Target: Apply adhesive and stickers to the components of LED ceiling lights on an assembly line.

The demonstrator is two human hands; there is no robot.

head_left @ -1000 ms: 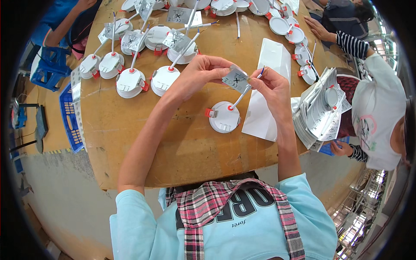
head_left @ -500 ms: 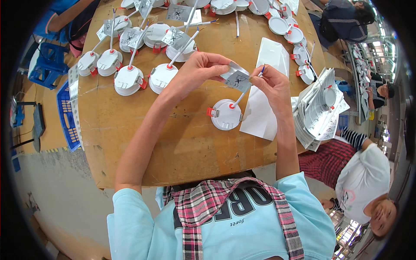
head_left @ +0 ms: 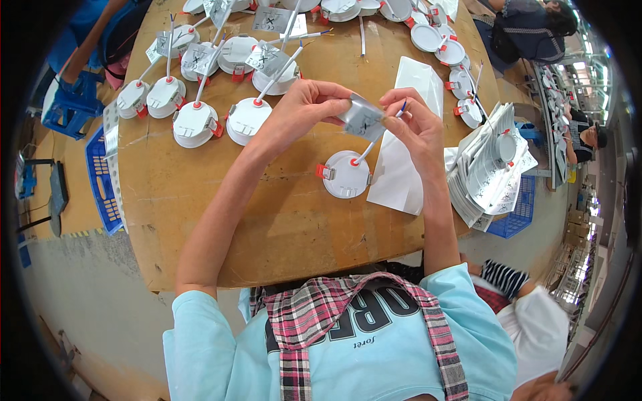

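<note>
My left hand [head_left: 311, 110] pinches the left side of a silver printed label [head_left: 363, 119] between thumb and fingers. The label's other side meets a white cable [head_left: 366, 152] that rises from a round white downlight [head_left: 348, 179]. With thumb and fingers, my right hand [head_left: 418, 127] grips the cable near its upper end, where a blue wire tip pokes out. Whether the label is stuck fully round the cable cannot be seen. The downlight rests on the table, back side up, with a red-and-metal spring clip at its left.
Several labelled downlights [head_left: 195, 125] stand at the far left of the brown table [head_left: 267, 220]; more line the far right. A white sheet [head_left: 411, 170] lies beside my right forearm. A stack of label sheets [head_left: 485, 177] sits at the right edge. Other people are nearby.
My right hand's index finger has lifted and its grip has shifted at the label's edge. The label has tilted slightly. The person at the right has moved lower and partly behind my shoulder.
</note>
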